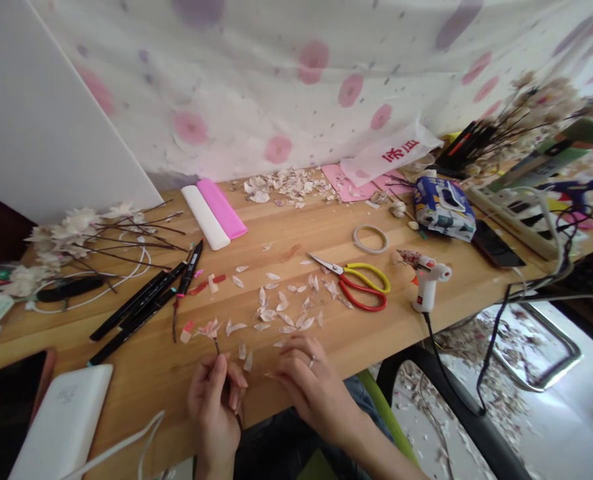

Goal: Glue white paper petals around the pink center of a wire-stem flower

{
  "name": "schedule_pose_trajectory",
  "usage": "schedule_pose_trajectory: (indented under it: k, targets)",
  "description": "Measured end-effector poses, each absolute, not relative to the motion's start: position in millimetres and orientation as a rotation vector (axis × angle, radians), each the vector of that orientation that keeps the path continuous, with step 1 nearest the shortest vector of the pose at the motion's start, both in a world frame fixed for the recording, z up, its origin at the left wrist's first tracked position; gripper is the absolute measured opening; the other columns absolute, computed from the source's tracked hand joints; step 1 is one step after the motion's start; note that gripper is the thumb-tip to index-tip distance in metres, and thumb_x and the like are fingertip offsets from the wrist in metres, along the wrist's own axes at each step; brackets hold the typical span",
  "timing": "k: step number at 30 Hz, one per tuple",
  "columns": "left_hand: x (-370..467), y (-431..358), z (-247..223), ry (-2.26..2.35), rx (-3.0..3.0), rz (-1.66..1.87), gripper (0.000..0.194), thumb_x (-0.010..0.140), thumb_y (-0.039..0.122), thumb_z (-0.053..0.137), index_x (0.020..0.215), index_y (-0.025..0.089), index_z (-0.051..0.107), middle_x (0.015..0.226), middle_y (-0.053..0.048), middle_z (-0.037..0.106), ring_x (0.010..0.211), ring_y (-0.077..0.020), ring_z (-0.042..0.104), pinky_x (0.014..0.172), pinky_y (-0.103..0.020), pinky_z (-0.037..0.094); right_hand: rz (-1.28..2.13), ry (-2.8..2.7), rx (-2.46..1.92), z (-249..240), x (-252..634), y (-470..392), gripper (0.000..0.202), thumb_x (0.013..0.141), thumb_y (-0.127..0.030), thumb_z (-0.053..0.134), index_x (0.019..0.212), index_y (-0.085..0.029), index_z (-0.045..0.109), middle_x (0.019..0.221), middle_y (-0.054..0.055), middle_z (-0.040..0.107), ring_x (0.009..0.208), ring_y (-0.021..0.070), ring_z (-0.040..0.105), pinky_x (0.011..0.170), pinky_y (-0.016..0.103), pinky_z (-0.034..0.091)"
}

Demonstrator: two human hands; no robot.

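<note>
My left hand point(215, 397) is closed round the thin dark stem of a small pink flower point(209, 328), whose head points up and away from me. To its right, my right hand point(306, 380), with a ring on one finger, is closed in a pinch. A small pale petal tip point(270, 375) sticks out at its fingertips, mostly hidden. Loose pale petals point(282, 301) lie scattered on the wooden table point(151, 360) just beyond both hands. Scissors point(351, 280) with one yellow and one red handle lie partly spread beside the petals.
A white hot glue gun point(426, 283) stands at the right edge, its cord hanging down. Black markers point(141, 307), a power bank point(63, 420) and a phone point(11, 393) lie left. Finished flower branches point(76, 233), a tape roll point(370, 239) and a petal heap point(289, 185) lie farther back.
</note>
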State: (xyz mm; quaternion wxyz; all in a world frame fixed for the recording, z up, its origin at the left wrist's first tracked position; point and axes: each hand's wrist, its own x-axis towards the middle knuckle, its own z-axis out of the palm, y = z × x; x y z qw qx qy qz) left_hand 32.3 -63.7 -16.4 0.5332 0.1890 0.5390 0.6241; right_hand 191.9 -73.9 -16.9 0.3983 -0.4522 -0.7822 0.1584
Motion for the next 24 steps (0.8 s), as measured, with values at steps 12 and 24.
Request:
schedule_pose_trajectory:
  k: [12, 24]
  targets:
    - [31, -61, -21, 1.243, 0.499, 1.497, 0.041, 0.064, 0.048, 0.090, 0.072, 0.018, 0.064, 0.047, 0.007, 0.058, 0.031, -0.0022, 0.035, 0.031, -0.010, 0.029, 0.281, -1.847, -1.228, -22, 213, -90, 0.017, 0.106, -0.022, 0.049, 0.111, -0.021, 0.065, 0.074, 0.001, 0.068, 0.064, 0.0140, 0.063, 0.059, 0.024, 0.050]
    - [30, -55, -19, 1.217, 0.566, 1.463, 0.040, 0.067, 0.044, 0.086, 0.065, 0.017, 0.056, 0.050, 0.007, 0.059, 0.034, -0.0022, 0.037, 0.035, -0.013, 0.027, 0.295, -1.862, -1.202, -15, 205, -98, 0.017, 0.105, -0.027, 0.054, 0.095, -0.022, 0.067, 0.072, 0.000, 0.070, 0.065, 0.0143, 0.064, 0.062, 0.024, 0.049]
